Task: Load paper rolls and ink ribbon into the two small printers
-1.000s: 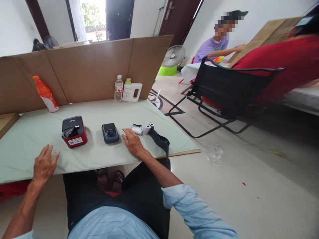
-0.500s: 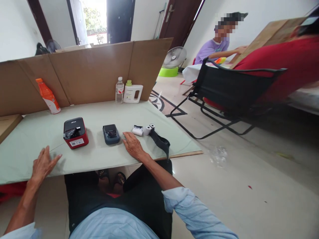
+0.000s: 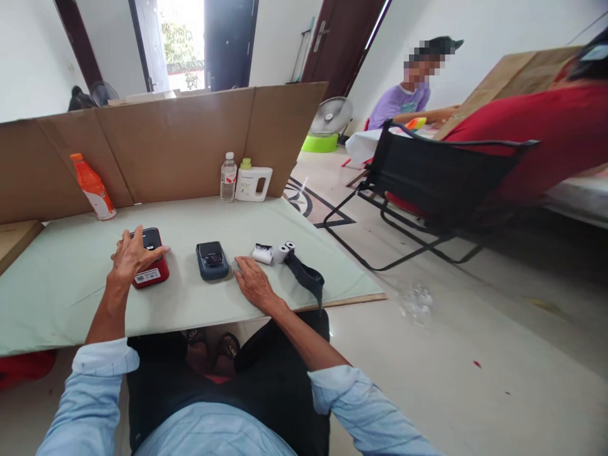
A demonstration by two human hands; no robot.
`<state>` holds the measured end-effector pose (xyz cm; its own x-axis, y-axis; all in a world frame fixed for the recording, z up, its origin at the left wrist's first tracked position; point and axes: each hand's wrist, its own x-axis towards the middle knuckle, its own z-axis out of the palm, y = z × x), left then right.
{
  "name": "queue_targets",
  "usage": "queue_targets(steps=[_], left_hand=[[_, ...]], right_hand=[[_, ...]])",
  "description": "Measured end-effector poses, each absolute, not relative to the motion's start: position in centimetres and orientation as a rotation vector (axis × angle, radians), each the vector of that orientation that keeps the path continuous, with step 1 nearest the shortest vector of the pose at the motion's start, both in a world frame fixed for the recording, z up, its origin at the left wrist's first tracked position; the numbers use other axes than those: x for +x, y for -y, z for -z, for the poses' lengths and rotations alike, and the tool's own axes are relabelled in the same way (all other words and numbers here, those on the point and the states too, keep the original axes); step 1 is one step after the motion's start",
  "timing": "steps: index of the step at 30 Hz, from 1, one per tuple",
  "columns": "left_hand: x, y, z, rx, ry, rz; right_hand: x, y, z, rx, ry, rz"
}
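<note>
My left hand [image 3: 133, 254] is spread over a red and black label printer [image 3: 161, 271], its thumb stretched across toward the right side. It covers much of the printer's top; whether the fingers touch it I cannot tell. Flat on the table lies my right hand [image 3: 255, 283], open and holding nothing. A smaller dark blue portable printer [image 3: 213, 269] sits between my hands. Just beyond my right fingers are a white paper roll [image 3: 263, 254] with black marks and a pair of small white rolls [image 3: 282, 254]. A black strap [image 3: 305, 277] trails beside them to the table edge.
A cardboard screen [image 3: 180, 145] borders the back of the table [image 3: 185, 221]. Against it stand an orange bottle [image 3: 92, 183], a clear water bottle [image 3: 228, 180] and a white jug [image 3: 246, 183]. Right of the table are a black folding chair [image 3: 427, 171] and two people.
My left hand has moved from the table's front left up and right onto the red and black label printer. My right hand stays flat in the same place.
</note>
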<state>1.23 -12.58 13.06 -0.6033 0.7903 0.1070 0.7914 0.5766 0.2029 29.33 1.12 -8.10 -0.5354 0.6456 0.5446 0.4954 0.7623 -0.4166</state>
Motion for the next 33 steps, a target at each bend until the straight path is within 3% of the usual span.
queue_targets(steps=[7,15,27,33], left_hand=[[1.2,10.6,-12.6,-1.313,2.888,0.254],[1.4,10.6,-11.6,-1.286,2.705,0.47],[-1.7,11.2,-11.4,-1.244,2.697,0.494],[-3.5,16.4,-9.7,-1.157,2.493,0.854]], right_hand=[[29.3,-1.1,8.0,-0.867,2.249,-0.286],[29.3,-1.2,7.8,-0.864,2.246,-0.292],[29.5,-1.0,7.9,-0.876,2.26,-0.278],[29.7,-1.0,8.1,-0.848,2.262,-0.291]])
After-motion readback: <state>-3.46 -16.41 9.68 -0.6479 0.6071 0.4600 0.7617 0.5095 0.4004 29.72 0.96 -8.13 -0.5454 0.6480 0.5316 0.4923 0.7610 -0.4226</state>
